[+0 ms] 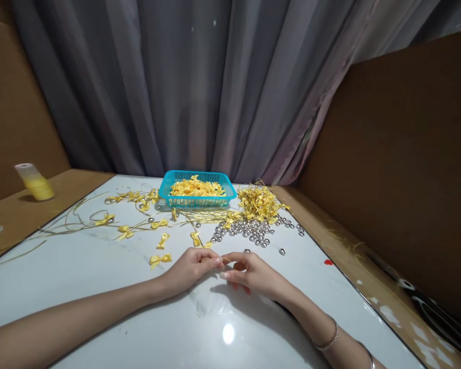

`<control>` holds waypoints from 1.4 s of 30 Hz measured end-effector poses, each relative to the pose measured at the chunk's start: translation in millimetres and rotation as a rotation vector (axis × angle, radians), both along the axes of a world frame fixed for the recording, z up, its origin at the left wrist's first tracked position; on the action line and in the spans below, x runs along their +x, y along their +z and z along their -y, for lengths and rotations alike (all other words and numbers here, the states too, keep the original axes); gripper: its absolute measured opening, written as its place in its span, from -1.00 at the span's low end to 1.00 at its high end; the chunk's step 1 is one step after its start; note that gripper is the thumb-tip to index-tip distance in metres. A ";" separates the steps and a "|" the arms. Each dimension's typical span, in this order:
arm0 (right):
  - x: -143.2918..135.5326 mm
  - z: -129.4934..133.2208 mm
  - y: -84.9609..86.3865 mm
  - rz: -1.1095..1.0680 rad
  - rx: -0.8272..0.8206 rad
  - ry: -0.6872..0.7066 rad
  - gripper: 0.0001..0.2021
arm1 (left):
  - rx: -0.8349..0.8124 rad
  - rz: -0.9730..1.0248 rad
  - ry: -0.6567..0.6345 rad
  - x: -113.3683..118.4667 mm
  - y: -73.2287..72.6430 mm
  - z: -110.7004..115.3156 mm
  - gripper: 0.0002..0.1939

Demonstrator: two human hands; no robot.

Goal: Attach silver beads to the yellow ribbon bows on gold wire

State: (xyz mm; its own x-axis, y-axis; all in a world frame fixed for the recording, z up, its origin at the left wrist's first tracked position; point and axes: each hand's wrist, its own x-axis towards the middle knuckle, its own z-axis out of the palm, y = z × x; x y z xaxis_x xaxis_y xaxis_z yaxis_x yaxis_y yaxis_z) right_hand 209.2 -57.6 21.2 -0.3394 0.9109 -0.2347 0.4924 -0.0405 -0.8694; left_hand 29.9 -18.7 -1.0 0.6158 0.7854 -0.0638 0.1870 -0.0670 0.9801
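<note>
My left hand point(197, 266) is closed in a pinch on a thin gold cord point(226, 260), only a short bit of which shows between my hands. My right hand point(249, 272) sits just beside it, thumb and index finger apart, with the index fingertip by the cord. Whether the right fingers touch the cord is too small to tell. Left of my left hand lies a yellow ribbon bow point(160, 260). Beyond my hands spread many silver teardrop beads point(255, 230) and a few more bows point(195, 238).
A blue plastic basket point(232, 193) full of yellow bows stands at the back. Beside it rises a tangled pile of corded bows point(258, 202). Loose gold cords point(72, 220) lie to the left. A spool of yellow ribbon point(36, 183) and scissors point(407, 284) flank the white table point(157, 328).
</note>
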 end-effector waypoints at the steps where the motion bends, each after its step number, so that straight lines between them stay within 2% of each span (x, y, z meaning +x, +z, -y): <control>1: -1.5 0.1 -0.5 -0.022 -0.004 -0.013 -0.83 | -0.028 0.008 -0.001 -0.1 -0.4 -0.4 -0.63; 3: -4.8 0.0 -2.5 -0.069 0.003 -0.062 -0.86 | -0.058 0.025 -0.010 -0.4 -2.3 -1.1 -0.61; 8: -8.2 -2.0 -9.2 -0.154 0.055 -0.176 -0.77 | -0.098 0.083 -0.008 -0.7 -8.1 -4.2 -0.62; 11: -7.6 -1.5 -12.1 -0.109 0.123 -0.192 -0.72 | -0.087 0.079 0.004 -0.3 -8.1 -4.3 -0.64; 15: -7.6 1.2 -12.2 -0.003 0.192 -0.188 -0.75 | 0.026 0.014 0.077 0.4 -4.8 -1.8 -0.68; 18: -7.8 2.2 -8.8 0.048 0.222 -0.183 -0.77 | 0.083 -0.014 0.129 0.6 -3.4 -1.2 -0.71; 21: -6.8 1.3 -2.5 0.083 0.288 -0.220 -0.82 | 0.076 -0.022 0.120 0.8 -3.3 -1.7 -0.71; 24: -5.0 0.2 4.4 0.051 0.198 -0.227 -0.78 | 0.066 -0.012 0.115 0.9 -3.1 -1.8 -0.70; 26: -4.5 0.3 7.3 0.009 0.063 -0.179 -0.73 | 0.071 -0.007 0.109 0.7 -2.6 -1.5 -0.70; 28: -4.9 0.9 7.8 -0.010 0.010 -0.141 -0.73 | 0.091 -0.013 0.098 0.2 -2.3 -1.1 -0.70; 36: -6.8 0.7 -0.8 0.070 0.204 -0.218 -0.76 | 0.163 -0.111 0.133 -0.8 -4.9 -1.4 -0.68; 39: -5.8 -0.3 -2.3 0.038 0.145 -0.232 -0.78 | 0.163 -0.105 0.135 -1.0 -6.2 -2.2 -0.68; 42: -7.0 -0.2 -2.6 -0.011 0.059 -0.172 -0.75 | 0.153 -0.093 0.127 -1.5 -6.1 -2.3 -0.67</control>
